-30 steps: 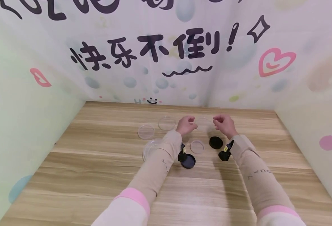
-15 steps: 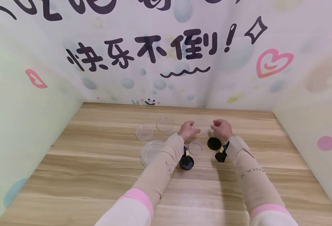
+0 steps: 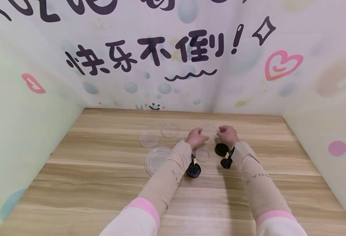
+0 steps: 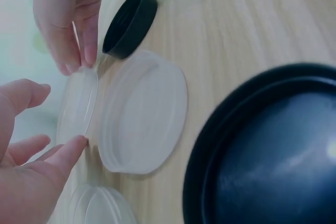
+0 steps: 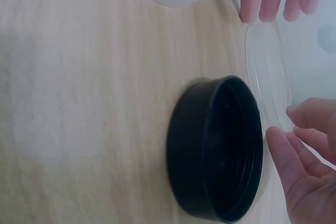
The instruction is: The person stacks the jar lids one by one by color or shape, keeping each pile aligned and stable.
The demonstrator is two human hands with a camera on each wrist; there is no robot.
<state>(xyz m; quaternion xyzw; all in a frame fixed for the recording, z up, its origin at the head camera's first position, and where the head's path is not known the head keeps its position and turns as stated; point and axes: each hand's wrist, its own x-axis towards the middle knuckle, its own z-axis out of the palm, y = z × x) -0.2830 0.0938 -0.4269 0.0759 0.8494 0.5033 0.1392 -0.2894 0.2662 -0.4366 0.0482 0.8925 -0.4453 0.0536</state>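
Observation:
Toward the back of the table lies a clear round plastic lid [image 3: 209, 129] between my two hands. My right hand [image 3: 228, 135] pinches its right edge between thumb and fingers, as the right wrist view shows. Along the opposite edge, my left hand [image 3: 197, 137] has its fingers spread, and one fingertip touches the lid's rim in the left wrist view. A black lid [image 5: 215, 150] sits just in front of my right hand. Nearer me is a frosted clear lid [image 4: 144, 114]. A dark, shallow lid [image 4: 273, 150] lies under my left wrist, partly covered by the wrist camera in the head view.
Left of my left arm are larger clear round lids [image 3: 158, 160], partly hidden by the sleeve. Two clear discs lie behind them, one at left [image 3: 148, 140] and one farther back [image 3: 170, 130]. A printed cloth wall [image 3: 149, 85] closes off the table's back.
Both hands have come slightly closer to me, and the right hand has also shifted left toward the clear lid. The left hand's fingers have spread. The head view has turned slightly right.

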